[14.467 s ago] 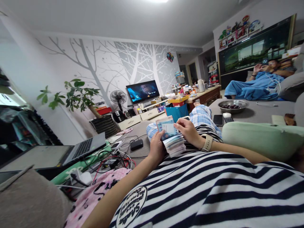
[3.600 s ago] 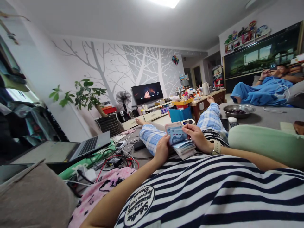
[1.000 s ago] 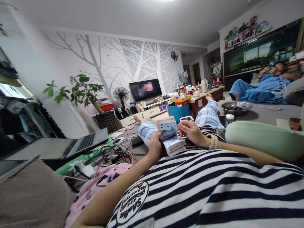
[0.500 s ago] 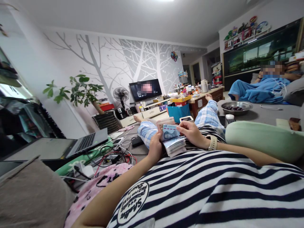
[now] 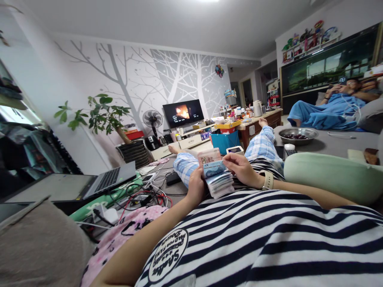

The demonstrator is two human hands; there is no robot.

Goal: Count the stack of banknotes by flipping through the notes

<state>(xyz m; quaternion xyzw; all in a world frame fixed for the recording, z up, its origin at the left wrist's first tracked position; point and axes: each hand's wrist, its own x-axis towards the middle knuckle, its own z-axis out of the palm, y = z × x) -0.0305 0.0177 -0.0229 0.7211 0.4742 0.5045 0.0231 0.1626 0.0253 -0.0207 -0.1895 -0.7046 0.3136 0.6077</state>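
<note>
A thick stack of banknotes (image 5: 220,184) rests at my lap, gripped by my left hand (image 5: 197,184) along its left side. The notes bend over toward me, their edges fanned. Behind them a brownish note marked 20 (image 5: 208,156) stands up. My right hand (image 5: 237,166) is closed, thumb against fingers, at the top right corner of a blue banknote (image 5: 214,168). That blue note is curved and still joins the others at its left side. A pale watch (image 5: 268,180) is on my right wrist.
To the left are an open laptop (image 5: 110,179) and tangled cables (image 5: 149,195). A green cushion (image 5: 332,173) lies by my right arm, with a metal bowl of dark round fruit (image 5: 298,136) beyond. Another person under a blue blanket (image 5: 327,111) holds a phone at the far right.
The blue note between my right fingers has curled down toward me, showing less of its face. More of the brownish note shows behind it. Both hands stay nearly in place.
</note>
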